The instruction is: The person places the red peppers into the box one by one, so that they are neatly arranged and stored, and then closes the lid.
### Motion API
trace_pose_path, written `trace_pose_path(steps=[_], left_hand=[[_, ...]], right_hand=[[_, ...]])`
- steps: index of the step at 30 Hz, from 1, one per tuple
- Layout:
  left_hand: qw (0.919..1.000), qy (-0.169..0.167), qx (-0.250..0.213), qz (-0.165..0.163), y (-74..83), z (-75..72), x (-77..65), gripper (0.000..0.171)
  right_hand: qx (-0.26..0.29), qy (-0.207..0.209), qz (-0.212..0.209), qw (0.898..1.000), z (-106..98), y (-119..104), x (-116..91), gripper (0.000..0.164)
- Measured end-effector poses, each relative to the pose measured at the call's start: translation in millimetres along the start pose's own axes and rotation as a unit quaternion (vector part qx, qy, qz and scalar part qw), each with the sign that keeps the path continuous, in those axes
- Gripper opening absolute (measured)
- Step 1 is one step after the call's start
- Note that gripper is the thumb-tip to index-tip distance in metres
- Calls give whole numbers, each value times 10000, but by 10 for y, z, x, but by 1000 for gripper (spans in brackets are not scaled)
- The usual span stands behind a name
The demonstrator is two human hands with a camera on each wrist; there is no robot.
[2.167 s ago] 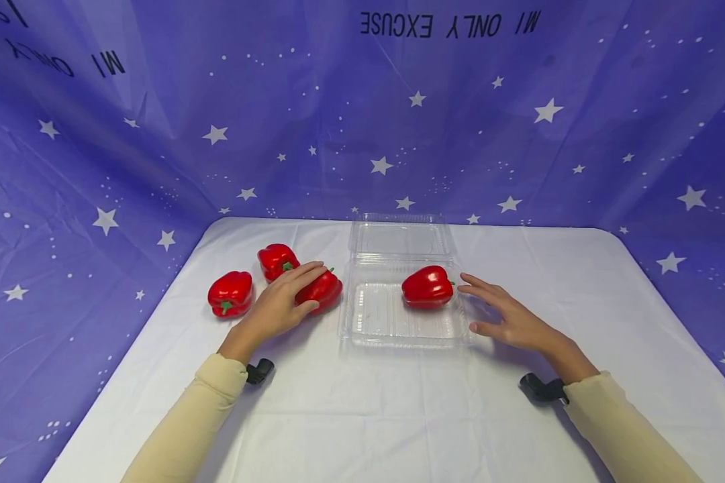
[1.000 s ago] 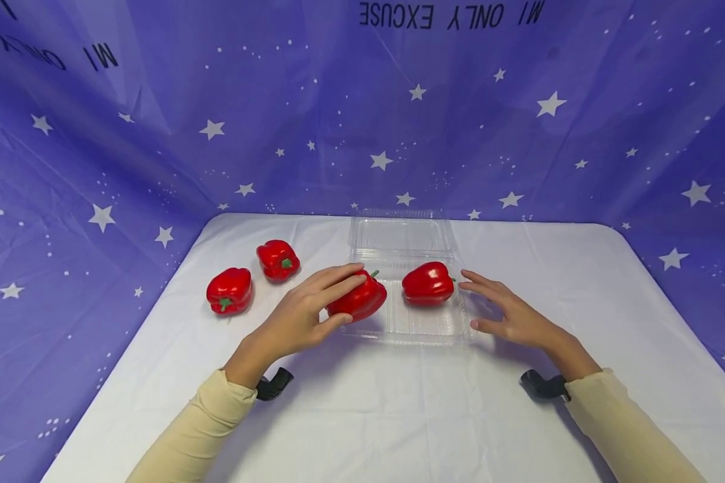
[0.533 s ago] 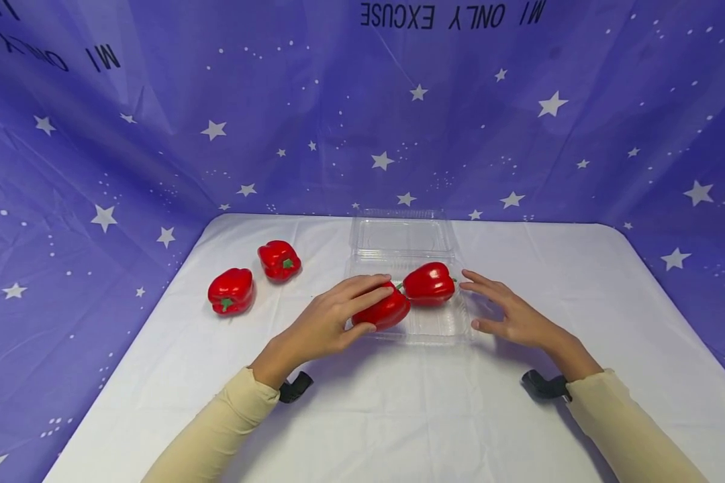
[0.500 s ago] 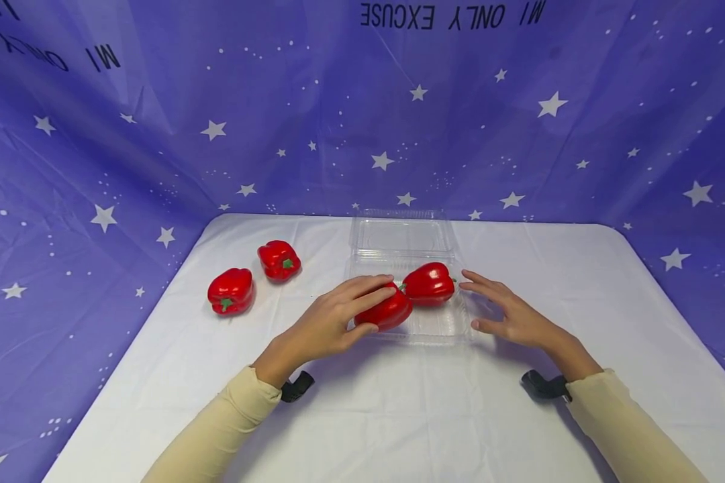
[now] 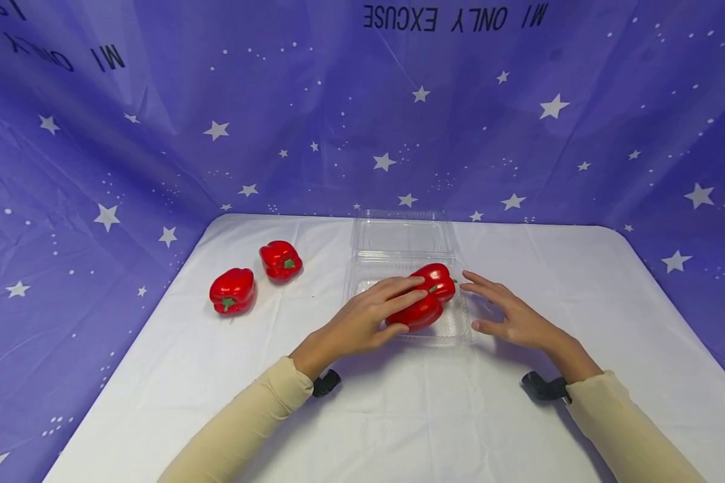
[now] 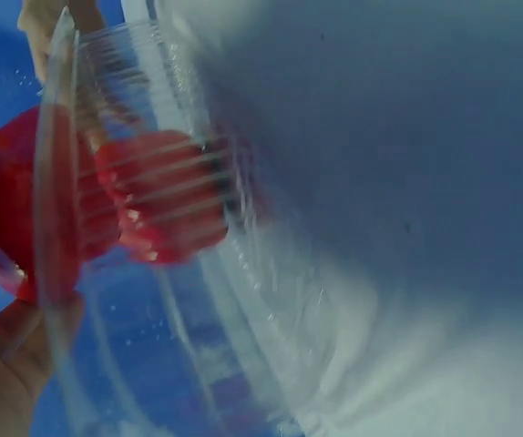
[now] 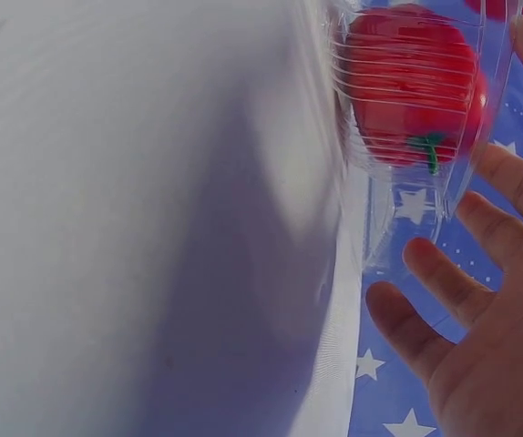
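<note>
My left hand (image 5: 400,306) grips a red bell pepper (image 5: 419,313) inside the clear plastic clamshell tray (image 5: 362,290). It lies against a second red pepper (image 5: 440,278) in the tray's far right part. The right hand (image 5: 478,306) is open, fingers spread, just beside the tray's right wall. In the left wrist view the held pepper (image 6: 6,218) and the other pepper (image 6: 161,196) show blurred through the ribbed clear wall. The right wrist view shows a pepper (image 7: 407,82) behind the clear wall, with my straight fingers (image 7: 444,273) near it.
Two more red peppers (image 5: 232,290) (image 5: 280,259) lie on the white tablecloth (image 5: 399,416) to the left. The tray's hinged lid (image 5: 401,236) lies open behind it. A blue star-printed cloth (image 5: 362,134) closes off the back and sides.
My left hand has carried its pepper rightward from beside the other loose peppers, over the tray's left rim, to against the pepper inside. The right hand has stayed put.
</note>
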State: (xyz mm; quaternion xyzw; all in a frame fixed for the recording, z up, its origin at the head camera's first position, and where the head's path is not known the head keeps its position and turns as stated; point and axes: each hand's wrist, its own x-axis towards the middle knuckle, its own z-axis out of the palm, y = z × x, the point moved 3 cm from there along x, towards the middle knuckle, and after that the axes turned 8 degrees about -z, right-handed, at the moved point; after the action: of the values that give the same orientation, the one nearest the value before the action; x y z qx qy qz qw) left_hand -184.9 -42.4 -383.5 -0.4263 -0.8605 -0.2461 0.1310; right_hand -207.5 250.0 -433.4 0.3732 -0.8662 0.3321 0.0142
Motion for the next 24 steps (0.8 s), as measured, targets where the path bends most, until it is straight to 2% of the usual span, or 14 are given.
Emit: trace_pose_path(steps=[9,24], left_hand=[[9996,-39,76,254,18,189,77,60],[9980,-385,110,495,-16,332,115,59]], right_hand=[[53,-12,84,9999,16,9,-16,67],[119,-36,97,9999,11,1,-7,66]])
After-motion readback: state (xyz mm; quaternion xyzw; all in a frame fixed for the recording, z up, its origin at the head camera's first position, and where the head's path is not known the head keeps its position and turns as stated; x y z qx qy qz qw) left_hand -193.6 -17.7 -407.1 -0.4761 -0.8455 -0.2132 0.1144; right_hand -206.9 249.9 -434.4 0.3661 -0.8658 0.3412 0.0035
